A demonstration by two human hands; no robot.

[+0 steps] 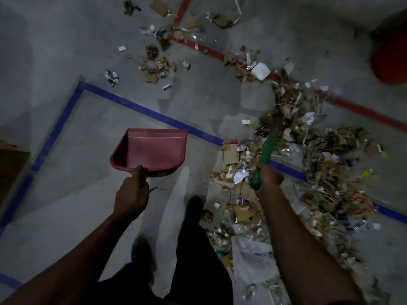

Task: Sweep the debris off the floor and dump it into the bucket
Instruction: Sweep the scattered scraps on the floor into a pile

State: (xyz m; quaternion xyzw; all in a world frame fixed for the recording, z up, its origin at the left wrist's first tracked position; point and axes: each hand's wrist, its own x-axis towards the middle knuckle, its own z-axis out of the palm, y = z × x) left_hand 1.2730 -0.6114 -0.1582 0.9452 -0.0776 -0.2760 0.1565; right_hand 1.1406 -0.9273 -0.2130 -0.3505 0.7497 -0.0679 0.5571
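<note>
My left hand (132, 192) grips the handle of a pink dustpan (152, 150), which is held above the grey floor with nothing in it. My right hand (269, 176) grips the green handle of a broom (266, 150). The broom's blurred bristle head (284, 108) lies in a big heap of debris (326, 172): brown cardboard scraps, paper, foil and plastic wrap, spread along the right side. More scattered debris (158, 62) lies farther off at the top centre. A red bucket (389, 62) shows partly at the right edge.
Blue tape (141, 111) and red tape (211, 51) mark lines on the concrete floor. My legs and dark shoes (193, 208) stand in the lower middle. A cardboard box (11, 168) sits at the left edge. A white plastic piece (261, 71) lies by the red tape.
</note>
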